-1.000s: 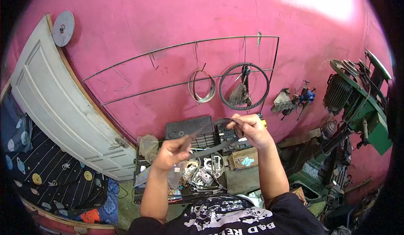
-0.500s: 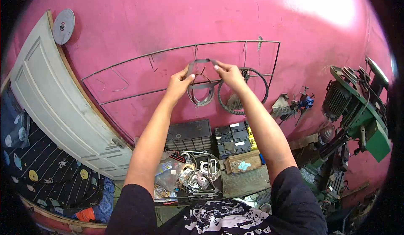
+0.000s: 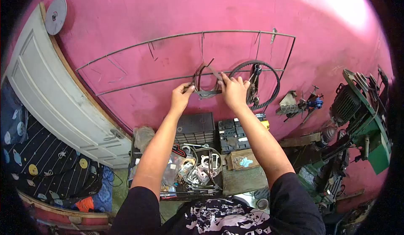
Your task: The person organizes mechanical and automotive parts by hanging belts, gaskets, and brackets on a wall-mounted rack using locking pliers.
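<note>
Both hands are raised to a wire rack [image 3: 176, 35] on the pink wall. A flat grey band [image 3: 209, 93], bent into a loop, stretches between them. My left hand [image 3: 181, 97] pinches its left side with thumb and fingers. On the right side, my right hand [image 3: 235, 91] grips the band with its fingers curled, back of the hand toward me. The band's top lies at a hook [image 3: 211, 61] of the rack, where other thin loops hang behind it. Beside my right hand hangs a black ribbed drive belt [image 3: 276, 93], with dark metal parts [image 3: 253, 83] inside its ring.
Below stand a black drawer cabinet [image 3: 195, 123], dark cases [image 3: 232, 130] and a tray of metal parts and gaskets [image 3: 202, 167]. A wooden box [image 3: 245, 160] sits to their right. A green drill press [image 3: 370, 138] stands far right, a white door [image 3: 63, 92] left.
The band has come down from above the hook to the hook's level. Both hands have lowered, and my right hand has turned its back toward me. The view has shifted slightly.
</note>
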Motion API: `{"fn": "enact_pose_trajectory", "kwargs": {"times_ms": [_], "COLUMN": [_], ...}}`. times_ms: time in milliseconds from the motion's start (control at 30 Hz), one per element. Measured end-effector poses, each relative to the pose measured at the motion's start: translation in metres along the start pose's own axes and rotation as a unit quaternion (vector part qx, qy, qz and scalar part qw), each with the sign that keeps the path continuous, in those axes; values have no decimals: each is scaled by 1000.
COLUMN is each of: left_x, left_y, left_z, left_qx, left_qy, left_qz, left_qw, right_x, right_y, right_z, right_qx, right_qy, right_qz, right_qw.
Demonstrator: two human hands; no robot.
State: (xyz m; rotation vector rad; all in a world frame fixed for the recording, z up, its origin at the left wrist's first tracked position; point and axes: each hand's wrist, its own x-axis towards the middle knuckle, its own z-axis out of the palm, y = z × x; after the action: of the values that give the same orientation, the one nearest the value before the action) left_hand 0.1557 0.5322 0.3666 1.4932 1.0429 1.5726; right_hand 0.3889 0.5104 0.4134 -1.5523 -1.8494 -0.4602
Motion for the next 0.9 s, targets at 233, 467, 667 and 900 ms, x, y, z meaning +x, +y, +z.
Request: {"fn": "enact_pose_trajectory", "kwargs": {"times_ms": [233,467,667,900], "left_x": [3,-42,-213,-372], "left_y": [24,-44,-71,-70], "left_z": [8,19,-35,-105], "left_qx": [117,25,433,643], "left_qy": [69,61,3,-2], "left_qz": [-5,-66,-65,-252], "left_qw": [991,996,899,724], "right_x": [13,-20,-154,-369], "right_y": [1,-3,-24,-98], "right_z": [5,45,43,91], "right_qx": [-92,-106,99,144], "right_qy": [66,76,39,-401], "right_qz": [2,-47,-17,-32], "right_qw": [994,990,994,904]}}
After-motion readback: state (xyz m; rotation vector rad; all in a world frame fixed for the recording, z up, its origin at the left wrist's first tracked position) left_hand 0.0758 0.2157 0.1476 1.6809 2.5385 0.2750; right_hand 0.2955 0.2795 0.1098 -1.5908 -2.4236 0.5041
